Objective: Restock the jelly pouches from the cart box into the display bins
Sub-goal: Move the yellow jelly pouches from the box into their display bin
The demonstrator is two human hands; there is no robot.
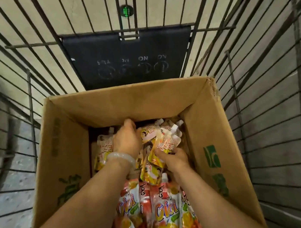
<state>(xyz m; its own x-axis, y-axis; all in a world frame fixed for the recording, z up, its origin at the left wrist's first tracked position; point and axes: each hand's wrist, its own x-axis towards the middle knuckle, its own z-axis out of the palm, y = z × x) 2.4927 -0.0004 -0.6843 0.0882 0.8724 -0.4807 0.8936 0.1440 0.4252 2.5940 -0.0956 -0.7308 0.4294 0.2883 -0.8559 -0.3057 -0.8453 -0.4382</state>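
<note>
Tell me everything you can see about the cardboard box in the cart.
The cardboard box is plain brown corrugated card with green printing on its side walls and a frayed far right corner. It sits open-topped inside the wire cart, holding colourful spouted jelly pouches. Both arms reach in: the left hand rests on the pouches, and the right hand grips one.
</note>
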